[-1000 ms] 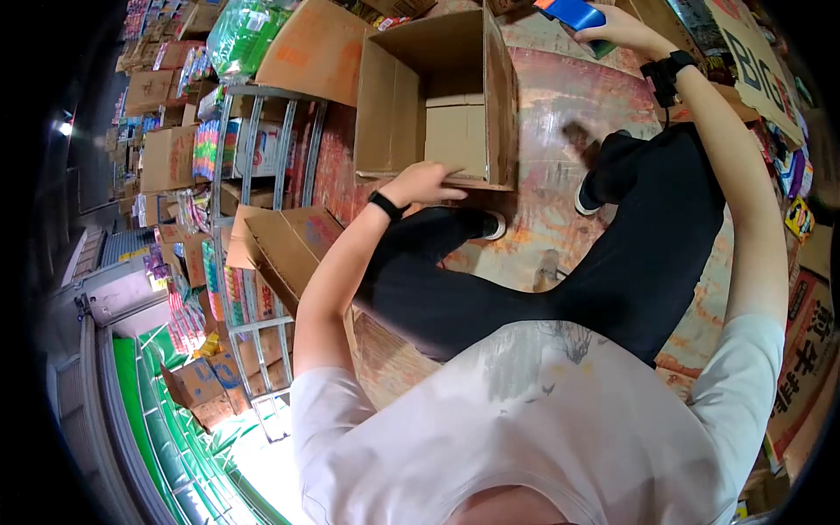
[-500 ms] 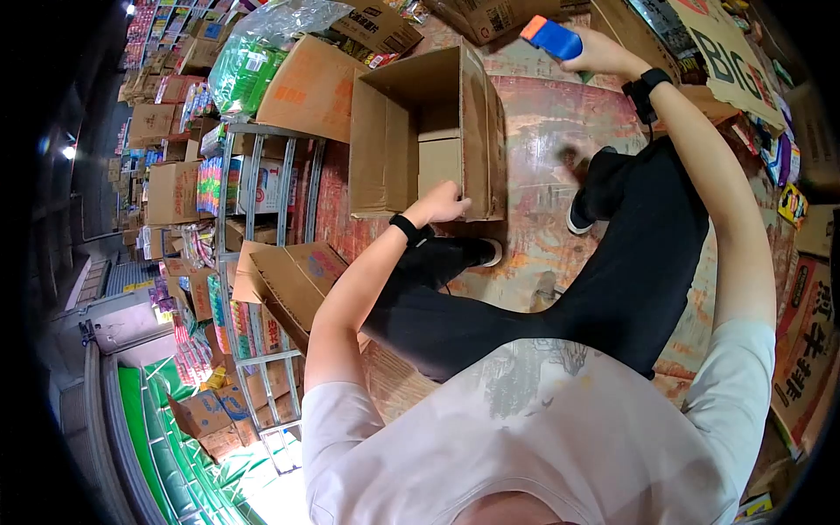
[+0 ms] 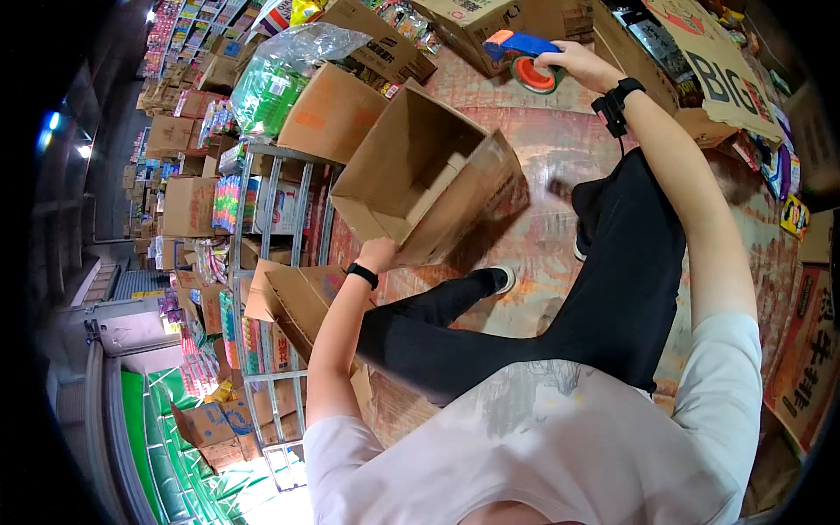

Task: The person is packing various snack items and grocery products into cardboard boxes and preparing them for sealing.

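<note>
Where the left hand (image 3: 378,255) pinches the low corner of the big box (image 3: 429,188), its fingers hide behind the cardboard. The box is tilted, open side up. The right hand (image 3: 573,61) is closed round a tape roller (image 3: 525,54) near the top edge. Shelves (image 3: 271,201) crowd the left; bare floor (image 3: 547,122) lies on the right.

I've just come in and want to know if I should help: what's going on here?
A person is standing on a floor crowded with goods. Their left hand grips the bottom edge of an open cardboard box, which is tipped at an angle with nothing visible inside. Their right hand holds a tape dispenser raised clear of the box. A metal rack of packaged goods stands to the left.
</note>
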A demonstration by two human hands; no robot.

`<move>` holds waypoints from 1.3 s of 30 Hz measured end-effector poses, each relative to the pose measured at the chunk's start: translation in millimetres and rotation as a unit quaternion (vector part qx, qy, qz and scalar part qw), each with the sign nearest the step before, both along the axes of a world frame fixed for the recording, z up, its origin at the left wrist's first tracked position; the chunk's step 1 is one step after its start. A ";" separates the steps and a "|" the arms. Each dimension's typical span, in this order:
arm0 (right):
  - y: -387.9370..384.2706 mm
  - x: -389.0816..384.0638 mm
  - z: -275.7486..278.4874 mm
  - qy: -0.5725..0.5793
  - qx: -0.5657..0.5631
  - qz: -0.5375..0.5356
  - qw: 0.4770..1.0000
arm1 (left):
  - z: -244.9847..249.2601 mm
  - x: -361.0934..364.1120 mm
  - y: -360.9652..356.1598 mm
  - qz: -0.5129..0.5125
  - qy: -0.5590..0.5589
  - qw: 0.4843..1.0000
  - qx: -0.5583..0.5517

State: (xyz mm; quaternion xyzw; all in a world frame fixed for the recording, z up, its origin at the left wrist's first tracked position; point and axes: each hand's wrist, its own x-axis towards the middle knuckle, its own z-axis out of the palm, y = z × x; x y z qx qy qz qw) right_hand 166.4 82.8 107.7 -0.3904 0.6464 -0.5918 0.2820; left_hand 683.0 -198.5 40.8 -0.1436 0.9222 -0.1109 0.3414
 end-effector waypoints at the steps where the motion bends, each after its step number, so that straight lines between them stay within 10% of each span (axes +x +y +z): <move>1: -4.5 0.4 -1.4 -0.066 -0.004 0.023 0.998 | 20.3 0.8 9.6 0.035 0.014 0.999 -0.009; 4: -12.5 7.1 -0.9 -0.040 0.004 0.058 0.997 | 26.7 8.2 -0.2 0.064 -0.008 0.998 -0.020; 12: -12.5 25.8 31.9 -0.171 0.012 0.106 0.979 | 21.4 -113.9 54.9 0.124 0.195 0.878 0.419; 21: 16.1 59.5 -35.1 -0.451 -0.018 0.017 0.892 | 34.0 -238.8 74.5 0.129 0.418 0.804 0.404; 27: 19.2 78.4 -33.5 -0.076 0.048 0.092 0.992 | 61.6 -266.9 85.3 0.362 0.408 0.530 0.650; 39: 6.2 90.4 -18.2 0.226 0.082 0.088 0.967 | 41.3 -249.2 70.6 0.444 0.343 0.385 0.733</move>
